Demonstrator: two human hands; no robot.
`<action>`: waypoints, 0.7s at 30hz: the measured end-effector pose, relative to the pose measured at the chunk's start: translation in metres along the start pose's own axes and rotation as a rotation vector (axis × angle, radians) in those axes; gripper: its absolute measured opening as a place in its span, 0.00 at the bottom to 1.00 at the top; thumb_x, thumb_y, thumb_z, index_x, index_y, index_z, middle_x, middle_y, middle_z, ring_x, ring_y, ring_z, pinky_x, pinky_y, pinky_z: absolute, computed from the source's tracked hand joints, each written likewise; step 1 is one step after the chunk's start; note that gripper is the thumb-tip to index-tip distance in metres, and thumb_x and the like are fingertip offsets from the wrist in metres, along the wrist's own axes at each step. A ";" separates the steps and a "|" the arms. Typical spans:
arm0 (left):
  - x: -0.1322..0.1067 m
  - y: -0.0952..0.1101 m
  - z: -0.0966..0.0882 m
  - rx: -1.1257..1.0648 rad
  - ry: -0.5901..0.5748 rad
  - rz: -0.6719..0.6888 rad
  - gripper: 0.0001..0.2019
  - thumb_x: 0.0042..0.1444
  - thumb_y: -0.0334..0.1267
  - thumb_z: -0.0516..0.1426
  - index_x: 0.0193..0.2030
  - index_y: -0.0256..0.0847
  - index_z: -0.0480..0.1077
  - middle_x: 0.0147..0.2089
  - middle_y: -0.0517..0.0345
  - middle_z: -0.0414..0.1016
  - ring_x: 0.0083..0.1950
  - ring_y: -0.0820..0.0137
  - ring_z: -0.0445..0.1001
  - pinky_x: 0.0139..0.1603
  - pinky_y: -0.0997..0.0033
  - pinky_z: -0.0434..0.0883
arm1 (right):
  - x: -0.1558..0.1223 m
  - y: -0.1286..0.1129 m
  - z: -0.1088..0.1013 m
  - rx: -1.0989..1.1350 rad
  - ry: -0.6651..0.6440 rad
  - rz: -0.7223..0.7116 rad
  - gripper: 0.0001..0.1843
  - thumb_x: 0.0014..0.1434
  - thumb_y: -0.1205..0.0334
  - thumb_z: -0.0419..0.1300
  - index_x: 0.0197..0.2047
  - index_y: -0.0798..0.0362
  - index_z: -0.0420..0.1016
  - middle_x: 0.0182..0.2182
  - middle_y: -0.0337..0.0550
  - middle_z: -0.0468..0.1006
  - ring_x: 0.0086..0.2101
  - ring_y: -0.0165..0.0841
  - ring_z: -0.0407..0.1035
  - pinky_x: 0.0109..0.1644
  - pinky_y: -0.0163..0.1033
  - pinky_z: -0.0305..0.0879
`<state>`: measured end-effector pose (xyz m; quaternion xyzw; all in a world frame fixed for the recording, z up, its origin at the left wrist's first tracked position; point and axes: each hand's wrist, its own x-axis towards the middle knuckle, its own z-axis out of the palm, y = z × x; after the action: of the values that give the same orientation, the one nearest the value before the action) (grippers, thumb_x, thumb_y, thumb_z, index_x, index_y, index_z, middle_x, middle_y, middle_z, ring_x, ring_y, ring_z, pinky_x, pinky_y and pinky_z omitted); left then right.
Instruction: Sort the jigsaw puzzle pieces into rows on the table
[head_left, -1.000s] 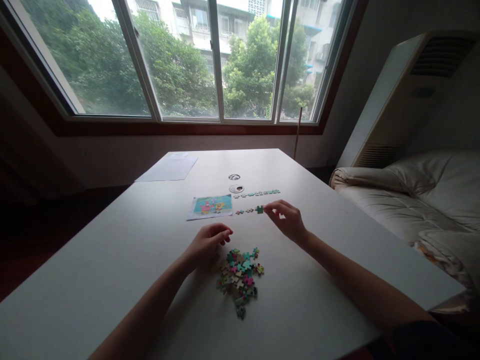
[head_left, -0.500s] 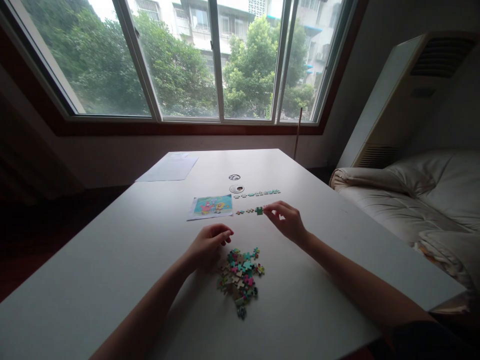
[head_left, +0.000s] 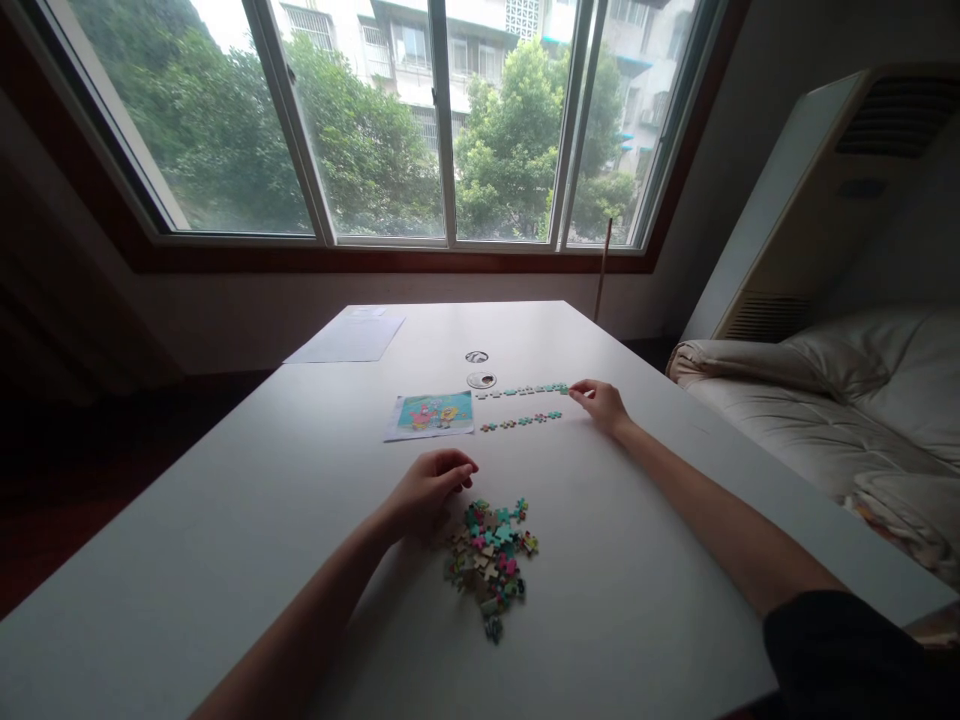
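My right hand is at the right end of the farther row of jigsaw pieces, thumb and forefinger pinched on a small green jigsaw piece. A nearer row of jigsaw pieces lies in front of it. My left hand rests on the table just left of a loose pile of jigsaw pieces, its fingers curled together; whether anything is in them is hidden. A cartoon picture sheet lies left of the two rows.
Two round black-and-white items lie beyond the rows on the white table. Sheets of paper lie at the far left corner. A pale sofa stands to the right, with a window behind the table.
My right hand has moved away from me, from the green piece over the nearer row to the farther row's right end. My left hand stays beside the pile. The view shifted slightly.
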<state>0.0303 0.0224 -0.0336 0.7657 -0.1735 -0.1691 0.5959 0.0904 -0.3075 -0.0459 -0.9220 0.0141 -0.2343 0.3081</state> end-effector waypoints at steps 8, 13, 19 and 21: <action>0.000 0.000 -0.002 0.004 -0.004 0.017 0.11 0.47 0.43 0.56 0.31 0.36 0.70 0.24 0.58 0.70 0.27 0.73 0.67 0.26 0.76 0.61 | 0.040 0.042 -0.012 -0.181 -0.060 0.107 0.07 0.49 0.61 0.59 0.30 0.54 0.76 0.29 0.43 0.77 0.30 0.31 0.69 0.35 0.33 0.61; 0.000 0.001 0.000 0.007 0.003 0.025 0.11 0.47 0.43 0.56 0.31 0.36 0.70 0.24 0.59 0.70 0.26 0.73 0.66 0.25 0.76 0.61 | 0.047 0.048 -0.006 -0.240 -0.131 0.102 0.06 0.49 0.61 0.60 0.31 0.53 0.77 0.29 0.42 0.77 0.31 0.30 0.69 0.36 0.32 0.61; 0.000 -0.002 0.001 0.015 0.009 0.032 0.11 0.48 0.42 0.55 0.31 0.36 0.70 0.24 0.58 0.70 0.27 0.72 0.67 0.26 0.76 0.61 | 0.054 0.053 0.000 -0.269 -0.163 0.092 0.07 0.50 0.61 0.60 0.33 0.51 0.77 0.30 0.41 0.77 0.31 0.30 0.69 0.36 0.32 0.61; 0.001 -0.002 0.001 0.020 0.012 0.031 0.11 0.47 0.42 0.55 0.30 0.36 0.70 0.24 0.58 0.71 0.27 0.72 0.67 0.26 0.76 0.62 | 0.056 0.054 0.001 -0.270 -0.168 0.092 0.07 0.50 0.60 0.60 0.33 0.51 0.77 0.30 0.40 0.77 0.30 0.30 0.69 0.36 0.32 0.61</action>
<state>0.0306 0.0220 -0.0355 0.7699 -0.1836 -0.1534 0.5916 0.1465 -0.3598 -0.0536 -0.9697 0.0618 -0.1380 0.1919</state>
